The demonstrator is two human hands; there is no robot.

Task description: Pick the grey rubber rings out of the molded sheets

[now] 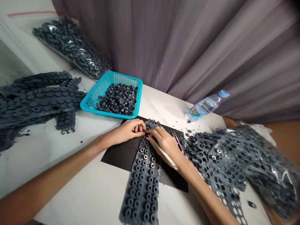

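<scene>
A grey, rubbery-looking strip (145,178) of moulded rings lies lengthwise across a black mat (123,150), its far end at the mat's back edge under the person's fingertips and its near end running past the mat's front edge. The left hand (134,128) comes in from the mat's left side, fingers curled and thumb and forefinger drawn close at the strip; whether they pinch anything is too hidden to tell. The right hand (164,141) comes from the mat's right side, palm down, closed around a slim white pen-like tool (164,153) that slants over the mat, its tip near the left fingertips. Both forearms are bare. The strip has two halves along a central seam, each with paired rows of round, hollow rings. A small tool with pink handles (180,145) rests at the mat's right side. Behind the mat to the left stands a turquoise plastic basket (140,97) with latticed walls, holding many short dark tubes (120,100). Farther left of the mat lie stacked studded strips (44,100); right of it, a heap of sheets punched with round holes (213,156). Behind the mat to the right, a clear plastic bottle (205,106) leans at a tilt.
</scene>
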